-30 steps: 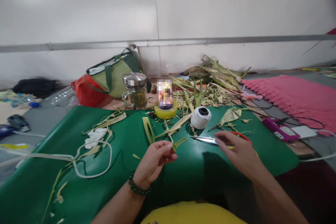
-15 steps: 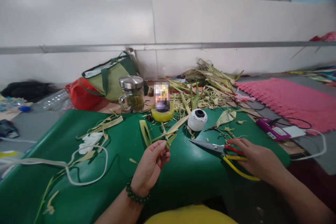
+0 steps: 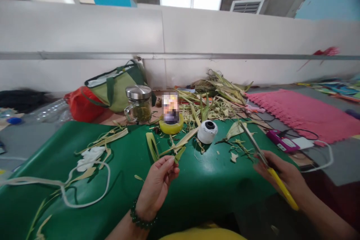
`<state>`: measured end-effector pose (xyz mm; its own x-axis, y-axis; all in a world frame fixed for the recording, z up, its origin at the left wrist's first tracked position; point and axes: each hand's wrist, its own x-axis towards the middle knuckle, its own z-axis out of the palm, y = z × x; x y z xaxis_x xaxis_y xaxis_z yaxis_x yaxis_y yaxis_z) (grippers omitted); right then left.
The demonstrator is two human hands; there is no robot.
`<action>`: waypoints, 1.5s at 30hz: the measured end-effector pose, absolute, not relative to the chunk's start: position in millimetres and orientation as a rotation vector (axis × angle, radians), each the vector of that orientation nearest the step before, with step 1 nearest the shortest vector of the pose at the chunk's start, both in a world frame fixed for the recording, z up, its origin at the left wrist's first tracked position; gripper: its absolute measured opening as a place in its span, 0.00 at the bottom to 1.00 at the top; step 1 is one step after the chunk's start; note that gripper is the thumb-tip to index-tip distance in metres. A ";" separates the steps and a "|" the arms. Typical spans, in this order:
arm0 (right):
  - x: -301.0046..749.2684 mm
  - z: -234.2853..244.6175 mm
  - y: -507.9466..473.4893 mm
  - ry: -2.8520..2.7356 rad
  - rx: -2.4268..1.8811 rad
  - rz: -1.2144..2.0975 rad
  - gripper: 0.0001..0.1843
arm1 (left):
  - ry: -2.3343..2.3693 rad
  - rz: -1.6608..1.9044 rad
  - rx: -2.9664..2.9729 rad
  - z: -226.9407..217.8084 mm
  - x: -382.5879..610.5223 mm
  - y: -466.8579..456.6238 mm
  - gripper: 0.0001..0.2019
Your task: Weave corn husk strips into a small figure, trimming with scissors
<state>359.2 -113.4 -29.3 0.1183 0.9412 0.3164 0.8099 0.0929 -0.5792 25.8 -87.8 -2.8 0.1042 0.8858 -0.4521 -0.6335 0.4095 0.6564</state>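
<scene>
Between thumb and fingertips, my left hand [image 3: 161,180] pinches folded strips of corn husk [image 3: 180,153]; a green loop of husk [image 3: 152,146] sticks up to the left of the fingers. My right hand [image 3: 284,172] is closed around a pair of scissors [image 3: 254,144] with yellow handles. Their blades point up and to the left, and motion blurs the fingers a little. A white spool of thread [image 3: 207,132] stands between the hands, farther back, with a loose thread end trailing in front. Pale husk pieces [image 3: 236,129] lie beyond the scissors.
A green mat [image 3: 118,183] covers the work surface. At its back stand a lidded glass mug [image 3: 138,105] and a yellow ring-shaped holder [image 3: 171,126]. Husks [image 3: 222,86] are heaped behind. A white cord [image 3: 84,205] loops at left; a purple device [image 3: 282,141] lies at right.
My right hand has lifted the scissors and turned them so the blades point upward rather than left. My left hand still pinches the husk strips. The whole view has shifted slightly.
</scene>
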 end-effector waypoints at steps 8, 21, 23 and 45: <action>320.5 14.9 -120.4 -2.064 -1.450 0.808 0.27 | 0.939 1.220 0.311 -1.1 24.7 -89.4 0.18; 253.4 -3.3 -118.6 -2.348 -1.485 0.586 0.35 | 0.904 1.279 0.400 -1.9 40.2 -95.3 0.16; 249.4 -4.0 -117.2 -2.357 -1.436 0.541 0.32 | 0.907 1.277 0.411 -1.3 41.5 -96.6 0.16; 279.1 -13.6 -121.9 -2.184 -1.528 0.201 0.13 | 0.995 1.270 0.490 -3.0 39.0 -96.9 0.17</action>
<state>279.1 -121.9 -13.6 -0.2743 0.9177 0.2875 0.8496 0.3713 -0.3745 39.0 -96.9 -3.0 -0.0211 0.9394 -0.3422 -0.5570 0.2732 0.7843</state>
